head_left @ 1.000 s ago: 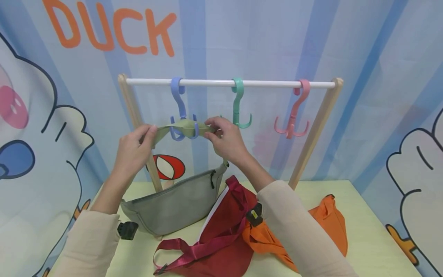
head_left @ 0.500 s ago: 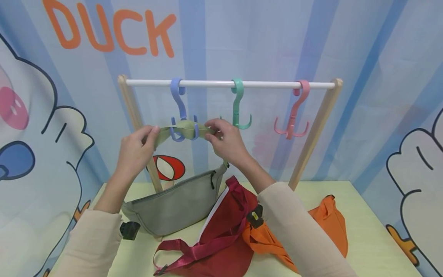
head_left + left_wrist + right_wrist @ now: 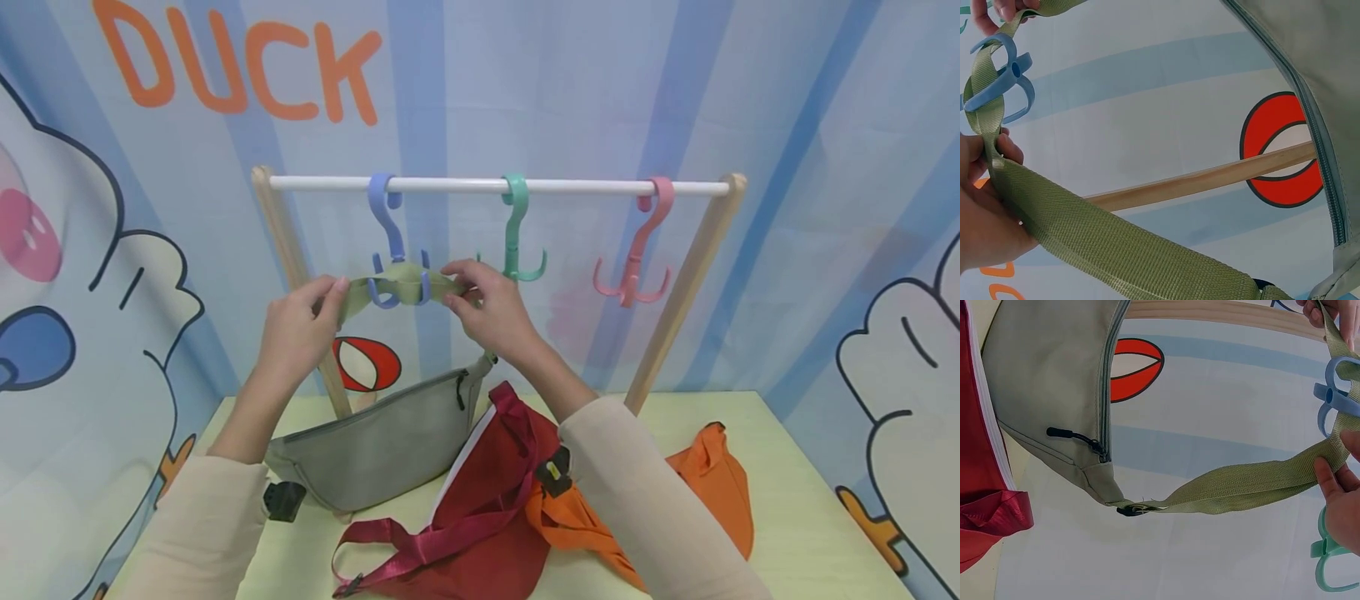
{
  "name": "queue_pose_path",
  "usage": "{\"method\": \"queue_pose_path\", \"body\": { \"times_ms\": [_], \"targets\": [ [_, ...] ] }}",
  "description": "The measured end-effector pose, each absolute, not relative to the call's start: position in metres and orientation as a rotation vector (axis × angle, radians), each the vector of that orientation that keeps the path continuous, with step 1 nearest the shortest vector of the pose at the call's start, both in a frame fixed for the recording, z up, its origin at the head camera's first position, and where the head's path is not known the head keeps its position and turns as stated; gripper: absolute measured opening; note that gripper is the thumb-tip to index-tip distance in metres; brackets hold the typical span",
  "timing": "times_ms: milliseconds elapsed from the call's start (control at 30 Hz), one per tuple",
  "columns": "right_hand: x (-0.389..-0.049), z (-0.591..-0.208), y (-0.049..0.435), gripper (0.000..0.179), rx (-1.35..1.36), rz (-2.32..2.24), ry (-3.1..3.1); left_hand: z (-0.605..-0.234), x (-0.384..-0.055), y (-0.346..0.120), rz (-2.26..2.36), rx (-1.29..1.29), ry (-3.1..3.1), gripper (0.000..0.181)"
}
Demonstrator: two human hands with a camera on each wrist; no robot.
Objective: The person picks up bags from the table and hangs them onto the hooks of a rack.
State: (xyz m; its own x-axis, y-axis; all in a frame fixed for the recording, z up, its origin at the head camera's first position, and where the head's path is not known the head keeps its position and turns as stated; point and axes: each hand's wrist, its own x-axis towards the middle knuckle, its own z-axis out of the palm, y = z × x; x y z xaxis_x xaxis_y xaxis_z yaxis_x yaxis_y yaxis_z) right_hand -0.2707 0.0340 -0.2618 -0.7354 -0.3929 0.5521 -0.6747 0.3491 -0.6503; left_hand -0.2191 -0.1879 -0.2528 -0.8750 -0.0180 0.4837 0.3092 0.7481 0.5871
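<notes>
A grey-green waist bag [image 3: 382, 437] hangs tilted at the left, its lower edge close over the table. Its olive webbing strap [image 3: 1116, 244] runs up to the blue hook [image 3: 387, 225] and passes through its prongs. My left hand [image 3: 300, 329] pinches the strap just left of the prongs. On the other side, my right hand [image 3: 491, 304] pinches it between thumb and fingers. In the right wrist view, the strap [image 3: 1241, 484] rises from a black buckle [image 3: 1132, 510] at the bag's end to my fingers.
A white rail [image 3: 450, 183] on wooden posts also carries a green hook [image 3: 514, 225] and a pink hook [image 3: 636, 242]. Below lie a dark red bag [image 3: 487, 542] and an orange bag [image 3: 720, 483] on the pale table [image 3: 795, 500]. A patterned curtain backs everything.
My left hand has shifted slightly right, toward the blue hook, and the strap around the prongs sags a little more. The right hand stays almost in place.
</notes>
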Motion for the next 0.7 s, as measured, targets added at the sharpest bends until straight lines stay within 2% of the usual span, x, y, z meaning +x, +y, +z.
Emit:
{"method": "queue_pose_path", "body": {
  "times_ms": [300,533,700],
  "targets": [
    [-0.272,-0.263,0.036,0.030,1.003,1.335,-2.272,-0.256,-0.221,-0.188,-0.953,-0.232,-2.454,0.038],
    [-0.271,-0.263,0.037,0.030,1.005,1.344,-2.265,-0.262,-0.221,-0.192,-0.984,-0.317,-2.390,0.028],
    [-0.272,-0.261,0.038,0.030,0.997,1.344,-2.279,-0.265,-0.222,-0.195,-0.968,-0.362,-2.366,0.030]
  ]
}}
